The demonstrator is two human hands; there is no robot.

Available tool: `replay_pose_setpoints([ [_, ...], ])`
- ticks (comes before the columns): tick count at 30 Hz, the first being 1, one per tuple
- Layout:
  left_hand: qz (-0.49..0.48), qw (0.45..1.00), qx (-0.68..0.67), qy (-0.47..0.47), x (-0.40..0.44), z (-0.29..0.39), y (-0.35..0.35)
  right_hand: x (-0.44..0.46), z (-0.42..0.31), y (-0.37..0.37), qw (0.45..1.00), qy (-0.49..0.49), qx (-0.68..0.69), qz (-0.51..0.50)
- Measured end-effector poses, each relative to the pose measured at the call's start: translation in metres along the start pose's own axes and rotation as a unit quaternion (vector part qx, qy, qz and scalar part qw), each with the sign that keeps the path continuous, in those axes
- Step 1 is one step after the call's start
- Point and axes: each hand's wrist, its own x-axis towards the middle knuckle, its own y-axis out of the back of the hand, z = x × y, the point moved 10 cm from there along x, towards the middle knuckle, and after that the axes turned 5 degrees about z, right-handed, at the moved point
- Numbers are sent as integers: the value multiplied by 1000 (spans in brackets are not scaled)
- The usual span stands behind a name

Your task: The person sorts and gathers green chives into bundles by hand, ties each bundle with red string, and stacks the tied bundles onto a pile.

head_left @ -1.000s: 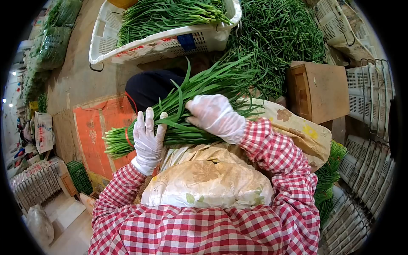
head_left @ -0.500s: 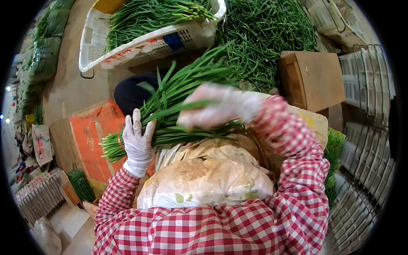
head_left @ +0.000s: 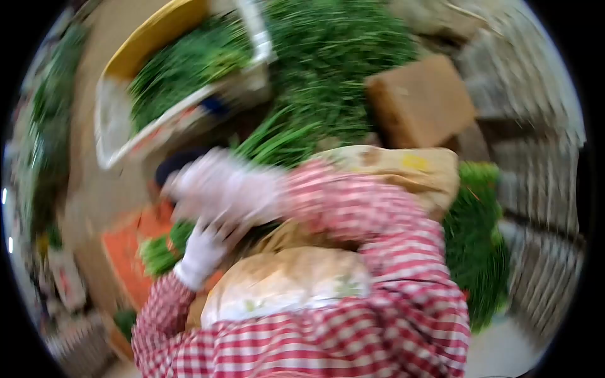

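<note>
A bunch of long green garlic chives [head_left: 159, 253] lies across my lap, its cut ends to the left with an orange band around them. White-gloved, my left hand [head_left: 203, 253] grips the bunch just right of the band, its fingers partly covered. Directly above it and overlapping it is my right hand [head_left: 220, 187], also gloved and smeared by motion. Whether the right fingers hold anything does not show. Leaf ends of the bunch [head_left: 283, 140] come out beyond my right wrist; its middle is hidden under my hands and forearm.
A white crate [head_left: 104, 135] of chives stands ahead on the left. Beside it spreads a big loose pile of greens [head_left: 328, 69]. A brown box [head_left: 428, 97] sits to its right. More chives [head_left: 476, 246] lie at my right side, near stacked crates [head_left: 539, 164]. Orange sheeting [head_left: 126, 249] covers some floor.
My right hand has swept left, from over the leaves to above my left hand. My left hand has shifted slightly down. The whole view has turned and blurred.
</note>
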Motion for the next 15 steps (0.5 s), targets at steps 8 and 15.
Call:
replay_pose_setpoints([
  [8,-42,978,49,198,-67,-73,4,-31,73,-130,988,-85,-16,-127],
  [15,-218,918,-39,330,-57,-108,1,-75,139,-44,957,-198,-169,-129],
])
